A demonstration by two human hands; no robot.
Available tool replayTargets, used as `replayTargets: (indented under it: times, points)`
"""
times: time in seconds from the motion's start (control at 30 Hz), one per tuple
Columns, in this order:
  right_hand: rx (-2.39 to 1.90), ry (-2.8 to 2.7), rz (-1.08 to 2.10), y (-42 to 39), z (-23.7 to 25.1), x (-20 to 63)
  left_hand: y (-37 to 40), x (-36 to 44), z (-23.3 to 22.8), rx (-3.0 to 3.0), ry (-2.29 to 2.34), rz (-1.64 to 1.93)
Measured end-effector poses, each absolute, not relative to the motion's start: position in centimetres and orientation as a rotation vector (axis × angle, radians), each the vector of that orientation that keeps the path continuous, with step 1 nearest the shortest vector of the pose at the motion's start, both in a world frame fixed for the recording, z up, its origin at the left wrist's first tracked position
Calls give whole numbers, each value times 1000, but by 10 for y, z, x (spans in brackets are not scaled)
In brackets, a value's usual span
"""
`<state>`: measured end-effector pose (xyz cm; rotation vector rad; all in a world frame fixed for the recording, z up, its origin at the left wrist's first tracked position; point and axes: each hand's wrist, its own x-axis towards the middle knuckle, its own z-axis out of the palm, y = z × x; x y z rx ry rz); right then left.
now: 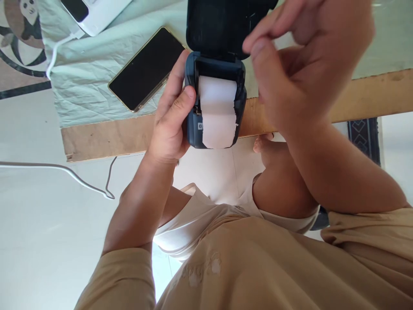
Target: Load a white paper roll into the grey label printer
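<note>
The left hand (171,125) grips a small dark printer (215,107) with its lid up and paper roll (217,114) showing, while the right hand (297,64), loosely curled and empty, hovers at its 2 o'clock.

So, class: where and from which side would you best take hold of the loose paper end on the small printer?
Probably pinch the torn paper end from the open front, where it hangs free over the printer edge. The left hand grips the left side; the right hand hovers above.

A wooden table (106,137) is covered by a creased pale green cloth (87,86). On the cloth a black phone (145,69) is laid face up, and a white device (97,13) with a white cable (58,47) is seen near it.
</note>
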<state>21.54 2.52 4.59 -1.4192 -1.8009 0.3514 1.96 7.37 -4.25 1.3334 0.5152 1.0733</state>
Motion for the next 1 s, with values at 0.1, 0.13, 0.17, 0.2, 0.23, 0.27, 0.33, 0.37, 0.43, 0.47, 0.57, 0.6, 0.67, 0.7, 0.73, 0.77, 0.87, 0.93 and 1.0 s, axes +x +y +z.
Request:
replayTargets:
  times: [0.1, 0.13, 0.17, 0.2, 0.23, 0.27, 0.33, 0.37, 0.43, 0.47, 0.57, 0.6, 0.67, 0.7, 0.73, 0.77, 0.87, 0.93, 1.0]
  points:
    - [-1381, -2005, 173, 26, 39, 219, 63, 23, -35, 1304, 531, 1107]
    - [-1409, -2080, 195, 25, 38, 219, 58, 25, -31, 1257, 589, 1096]
    - [-1451, -2136, 224, 23, 38, 218, 53, 27, -27, 1194, 651, 1127]
    - [-1487, -2171, 242, 21, 39, 218, 48, 28, -23, 1186, 648, 1127]
    - [-1507, -2197, 256, 19, 40, 217, 44, 30, -19, 1186, 632, 1118]
    - [-1512, -2216, 277, 17, 42, 217, 41, 31, -16, 1185, 628, 1103]
    - [-1508, -2217, 373, 16, 45, 218, 39, 31, -13, 1179, 635, 1054]
    - [-1494, -2196, 442, 15, 47, 219, 40, 31, -13, 1170, 655, 1038]
    - [-1430, -2095, 611, 16, 50, 222, 41, 31, -13, 1158, 692, 1043]
    - [-1371, -2018, 717, 18, 52, 224, 43, 30, -15, 1158, 703, 1066]
    - [-1081, -1691, 1070, 26, 51, 231, 47, 29, -18, 1136, 733, 1156]
    - [-988, -1550, 1159, 31, 49, 233, 48, 29, -19, 1119, 728, 1180]
    - [-895, -1282, 1286, 42, 42, 236, 49, 30, -17, 1063, 699, 1212]
    - [-931, -1176, 1357, 47, 37, 237, 49, 31, -15, 1029, 681, 1223]
    - [-981, -1100, 1387, 51, 33, 238, 48, 32, -13, 993, 666, 1229]
    - [-1052, -1059, 1388, 55, 29, 239, 48, 33, -10, 954, 654, 1233]
    - [-1233, -1184, 1143, 57, 19, 239, 45, 35, -3, 901, 622, 1232]
    - [-1266, -1376, 906, 54, 16, 239, 44, 34, -3, 941, 590, 1232]
    - [-1257, -1570, 704, 50, 17, 241, 44, 33, -5, 982, 582, 1238]
